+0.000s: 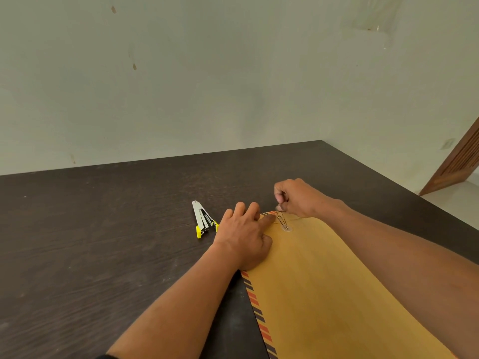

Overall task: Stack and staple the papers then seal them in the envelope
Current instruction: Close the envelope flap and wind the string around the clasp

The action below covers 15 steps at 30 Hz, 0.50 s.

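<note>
A large brown envelope [324, 281] with a red-and-dark striped border lies flat on the dark table [103, 242], its flap end pointing away from me. My left hand [246, 237] presses flat on the envelope's far left corner, fingers spread, index finger beside the round closure disc [286, 228]. My right hand [298, 196] pinches the thin closure string [281, 218] just above the flap, and the string runs down to the disc. No papers are visible. A white stapler [203, 220] with yellow ends lies hinged apart on the table, left of my left hand.
The dark wooden table meets a pale wall at the back. Its right edge runs diagonally behind my right arm. A wooden louvred door [456, 164] stands at the far right over a light floor.
</note>
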{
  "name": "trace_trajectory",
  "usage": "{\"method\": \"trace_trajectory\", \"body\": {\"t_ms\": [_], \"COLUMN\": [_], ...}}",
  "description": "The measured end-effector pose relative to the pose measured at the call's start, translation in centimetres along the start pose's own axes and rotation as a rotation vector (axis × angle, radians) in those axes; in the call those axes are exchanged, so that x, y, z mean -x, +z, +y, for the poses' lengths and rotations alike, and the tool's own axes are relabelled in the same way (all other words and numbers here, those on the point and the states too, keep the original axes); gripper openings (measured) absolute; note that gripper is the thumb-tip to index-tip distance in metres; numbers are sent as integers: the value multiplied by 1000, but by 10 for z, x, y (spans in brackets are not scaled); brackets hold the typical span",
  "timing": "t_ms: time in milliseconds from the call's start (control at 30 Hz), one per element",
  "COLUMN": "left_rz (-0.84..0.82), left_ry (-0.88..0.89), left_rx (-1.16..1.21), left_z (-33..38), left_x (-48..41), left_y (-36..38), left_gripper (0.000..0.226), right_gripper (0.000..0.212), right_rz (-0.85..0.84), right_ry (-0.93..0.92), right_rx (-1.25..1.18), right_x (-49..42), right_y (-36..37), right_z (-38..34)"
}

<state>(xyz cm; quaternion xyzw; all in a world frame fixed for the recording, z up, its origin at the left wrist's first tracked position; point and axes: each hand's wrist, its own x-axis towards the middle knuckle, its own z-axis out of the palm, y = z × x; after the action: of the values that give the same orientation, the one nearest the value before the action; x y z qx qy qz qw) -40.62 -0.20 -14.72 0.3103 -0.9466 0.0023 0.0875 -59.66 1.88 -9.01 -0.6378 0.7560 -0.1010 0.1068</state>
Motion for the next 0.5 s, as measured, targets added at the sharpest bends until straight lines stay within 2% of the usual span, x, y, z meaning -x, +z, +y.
{"method": "trace_trajectory", "body": {"t_ms": [233, 333, 500], "left_rz": [40, 106, 182], "left_ry": [11, -7, -63], "left_rx": [28, 80, 228], "left_z": [0, 1, 4], "left_x": [2, 5, 11], "left_y": [3, 2, -5], "left_gripper": [57, 56, 32], "right_gripper": [26, 26, 24], "right_rz": [-12, -3, 26], "right_ry": [-34, -19, 4], "right_rx": [9, 1, -17], "right_x": [-5, -6, -6], "right_y": [3, 4, 8], "right_z": [-15, -15, -17]}}
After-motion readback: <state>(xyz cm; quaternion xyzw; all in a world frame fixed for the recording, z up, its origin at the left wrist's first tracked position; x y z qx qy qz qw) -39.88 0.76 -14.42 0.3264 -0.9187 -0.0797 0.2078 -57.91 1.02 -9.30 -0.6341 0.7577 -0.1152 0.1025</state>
